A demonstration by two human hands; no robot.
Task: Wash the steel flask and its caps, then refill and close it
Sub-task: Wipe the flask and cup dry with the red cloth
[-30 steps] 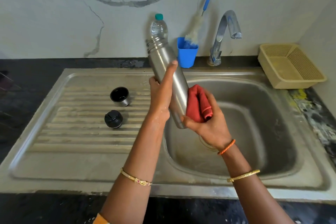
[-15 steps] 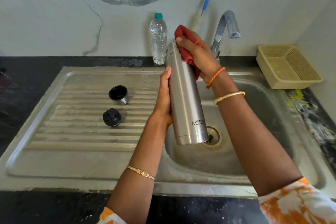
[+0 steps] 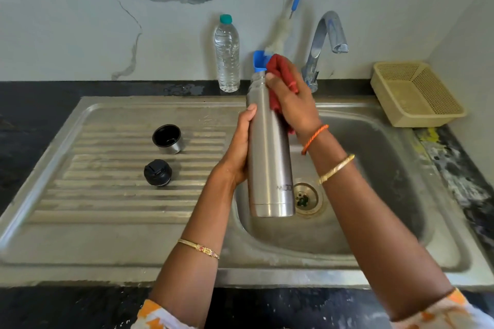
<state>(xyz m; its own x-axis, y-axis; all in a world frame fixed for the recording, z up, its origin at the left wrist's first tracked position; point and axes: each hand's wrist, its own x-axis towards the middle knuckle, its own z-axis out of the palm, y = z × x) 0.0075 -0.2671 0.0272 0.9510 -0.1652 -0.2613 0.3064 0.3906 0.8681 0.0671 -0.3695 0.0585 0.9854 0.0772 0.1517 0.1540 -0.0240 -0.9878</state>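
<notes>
Steel flask upright over sink; left hand gripping its side; right hand clutching red cloth against its neck.

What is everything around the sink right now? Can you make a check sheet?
Surface: steel sink with ribbed draining board, set in a dark counter.
Job's things: flask upright over the basin, mouth open; steel cap and black cap apart on the draining board.
Clutter: water bottle, blue cup with a brush, basket.
Hands: left hand holds the flask body; right hand grips a red cloth against the flask's neck.
Cables: nothing seen.
Surroundings: marbled wall, tap; no water seen running.
</notes>
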